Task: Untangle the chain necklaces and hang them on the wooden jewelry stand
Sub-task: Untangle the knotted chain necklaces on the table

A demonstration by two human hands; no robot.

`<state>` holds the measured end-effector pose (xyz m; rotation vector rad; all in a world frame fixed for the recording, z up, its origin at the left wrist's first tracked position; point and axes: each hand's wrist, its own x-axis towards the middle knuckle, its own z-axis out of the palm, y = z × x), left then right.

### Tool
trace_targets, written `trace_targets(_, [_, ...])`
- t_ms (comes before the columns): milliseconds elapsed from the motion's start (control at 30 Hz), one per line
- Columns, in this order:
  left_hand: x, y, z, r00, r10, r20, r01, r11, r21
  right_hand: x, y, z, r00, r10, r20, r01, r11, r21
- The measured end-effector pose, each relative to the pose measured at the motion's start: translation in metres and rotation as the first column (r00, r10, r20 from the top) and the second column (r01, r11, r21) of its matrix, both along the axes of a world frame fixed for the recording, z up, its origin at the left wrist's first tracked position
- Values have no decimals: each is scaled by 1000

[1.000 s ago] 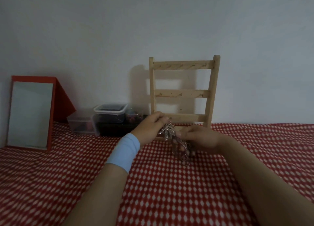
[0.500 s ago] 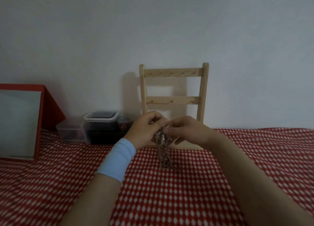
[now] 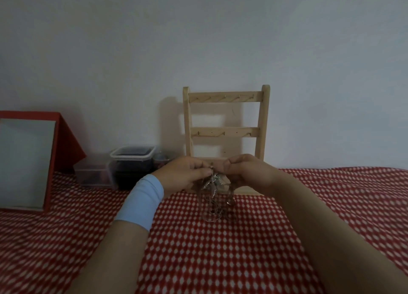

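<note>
This looks like a room in a home, set up as a small dressing corner. A pale ladder-shaped wooden jewelry stand (image 3: 225,132) stands against a plain white painted wall (image 3: 198,40) on a surface (image 3: 220,249) draped in red cloth with white dots. Just left of the stand sit clear plastic lidded storage boxes (image 3: 132,161). Farther left of it is a red-framed rectangular tabletop mirror (image 3: 24,163).

**A surface under red cloth, with things along its far edge**

The surface is covered by a red cloth (image 3: 198,260) with small white dots. At the far edge, in the middle, the wooden jewelry stand (image 3: 225,132) stands upright against the wall. Left of it is a lidded tub (image 3: 132,161) with dark contents, and touching the tub a low clear box (image 3: 92,175). Near the far left corner leans a red-framed mirror (image 3: 24,161).
</note>
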<state>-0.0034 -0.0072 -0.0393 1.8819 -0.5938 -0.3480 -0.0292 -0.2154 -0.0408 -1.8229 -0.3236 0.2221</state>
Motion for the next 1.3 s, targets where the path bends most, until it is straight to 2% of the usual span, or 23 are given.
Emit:
trace_targets(67, [-1, -1, 0, 999, -34, -29, 35, 999, 20, -3, -1, 0, 1000, 8, 12, -8, 1000, -24])
trace_targets(133, [-1, -3, 0, 999, -42, -9, 43, 998, 47, -4, 1, 1, 996, -46, 76, 51, 996, -74])
trace_targets(233, [-1, -9, -2, 998, -8, -70, 4, 998, -55, 0, 2, 2, 957, -192, 218, 231, 958, -171])
trace_targets(300, [-1, -11, -4, 996, 38, -84, -45, 995, -85, 0, 1, 4, 961, -182, 209, 216, 964, -155])
trace_targets(467, [4, -10, -5, 985, 120, 126, -125, 992, 27, -4, -1, 6, 966, -98, 238, 149, 967, -207])
trace_targets(533, [1, -9, 0, 974, 102, 204, -125, 987, 105, -3, 1, 5, 980, -73, 183, 108, 976, -188])
trace_targets(600, [-2, -6, 4, 969, 61, 239, -106, 978, 182, -2, 3, 3, 995, -66, 79, 74, 993, -96])
trace_targets(633, [-1, -4, 5, 975, 36, 220, -82, 976, 204, -1, 3, 2, 998, -52, 33, 54, 996, -66])
trace_targets(700, [-2, 0, 4, 993, -3, 117, -22, 978, 209, -1, 6, -1, 1000, -7, 2, 7, 993, -115])
trace_targets(733, [-1, 1, 2, 999, -9, 53, -1, 983, 186, -1, 9, -2, 1000, -3, 18, 6, 985, -175])
trace_targets(800, [1, 1, -4, 999, 18, -42, -15, 997, 79, -2, 15, -3, 989, -76, 126, 110, 953, -284])
trace_targets(867, [3, -2, -8, 995, 87, -55, -90, 995, -49, -2, 17, 1, 950, -203, 239, 266, 925, -272])
trace_targets(933, [4, -5, -11, 985, 161, -56, -168, 972, -166, -4, 14, 5, 953, -248, 172, 279, 942, -188])
trace_targets(1000, [6, -8, -10, 978, 204, -45, -209, 951, -226, -7, 11, 8, 981, -185, 51, 190, 974, -125])
trace_targets(1067, [6, -10, -8, 974, 223, 27, -215, 960, -182, -6, 11, 7, 991, -130, 16, 130, 991, -34])
trace_targets(1100, [6, -10, -6, 969, 226, 100, -216, 971, -105, -5, 10, 6, 992, -125, 23, 126, 992, -7])
trace_targets(1200, [6, -5, -2, 923, 189, 335, -247, 959, 141, -3, 4, 6, 992, -116, 54, 120, 989, -87])
trace_targets(1300, [4, 3, 1, 932, 141, 334, -217, 955, 202, -5, 1, 7, 995, -104, 3, 103, 983, -151])
